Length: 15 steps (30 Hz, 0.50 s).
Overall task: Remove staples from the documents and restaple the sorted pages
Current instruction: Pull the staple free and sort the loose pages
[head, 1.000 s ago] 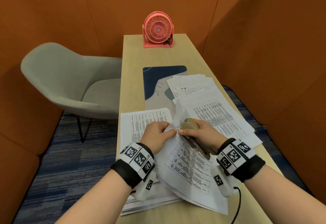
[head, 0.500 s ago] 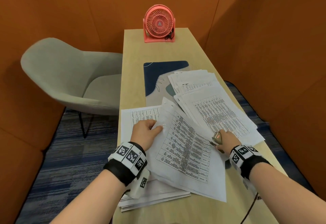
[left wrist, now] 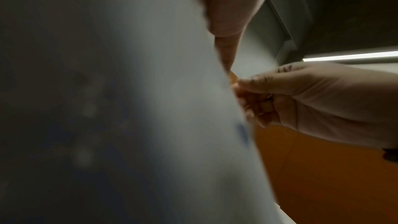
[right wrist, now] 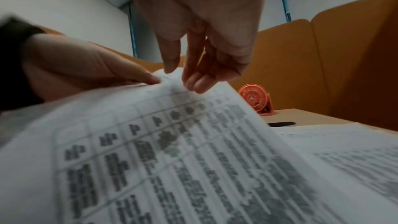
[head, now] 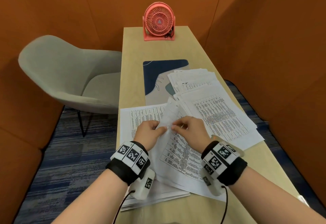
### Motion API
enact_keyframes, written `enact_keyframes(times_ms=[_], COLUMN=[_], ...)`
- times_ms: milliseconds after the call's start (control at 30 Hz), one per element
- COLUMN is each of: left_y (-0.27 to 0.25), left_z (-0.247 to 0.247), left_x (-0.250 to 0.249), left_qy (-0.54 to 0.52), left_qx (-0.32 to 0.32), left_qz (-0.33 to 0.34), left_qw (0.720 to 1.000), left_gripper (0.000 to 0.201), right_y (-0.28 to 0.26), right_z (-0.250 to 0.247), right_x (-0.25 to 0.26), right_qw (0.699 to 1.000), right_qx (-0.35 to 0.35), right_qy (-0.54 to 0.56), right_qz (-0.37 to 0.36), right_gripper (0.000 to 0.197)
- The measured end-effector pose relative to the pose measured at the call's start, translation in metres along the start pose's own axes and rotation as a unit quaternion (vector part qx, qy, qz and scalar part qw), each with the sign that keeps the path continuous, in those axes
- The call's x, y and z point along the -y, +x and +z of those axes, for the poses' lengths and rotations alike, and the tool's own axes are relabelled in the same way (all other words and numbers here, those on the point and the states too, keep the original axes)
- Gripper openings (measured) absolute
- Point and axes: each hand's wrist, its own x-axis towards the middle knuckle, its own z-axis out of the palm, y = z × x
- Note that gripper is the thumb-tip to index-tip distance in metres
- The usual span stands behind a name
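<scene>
A stapled document of printed tables lies slanted over the near piles, its top corner lifted. My left hand pinches that corner from the left, and my right hand pinches it from the right, fingertips almost meeting. The right wrist view shows my right hand closing on the corner of the document, with my left hand holding the same corner. In the left wrist view the paper is blurred. A beige stapler lies on the papers just behind my right wrist, mostly hidden. No staple can be made out.
A pile of sheets lies under my left hand, and more piles spread to the right and back. A blue-grey mat and a pink fan sit further back. A grey chair stands left of the narrow table.
My right hand set the stapler down on the right papers and came back empty to the document's top corner. Both hands now pinch that lifted corner.
</scene>
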Motion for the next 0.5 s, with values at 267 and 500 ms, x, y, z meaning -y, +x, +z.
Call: enact_keyframes(times_ms=[267,500], left_y=[-0.0045,-0.0050], left_z=[0.0016,0.0068], left_x=[-0.0006,-0.0036], left_qy=[-0.026,-0.012], left_qx=[0.032,0.031], left_qz=[0.017,0.009], left_qw=[0.999,0.999], left_gripper=[0.016,0.010], right_y=[-0.0119,-0.0117], right_z=[0.0077,0.0051], right_x=[0.0138,0.0094], right_qw=[0.996,0.985], right_qx=[-0.035,-0.039], right_qy=[0.065,0.129], right_qz=[0.041,0.106], right_gripper=[0.020,0.008])
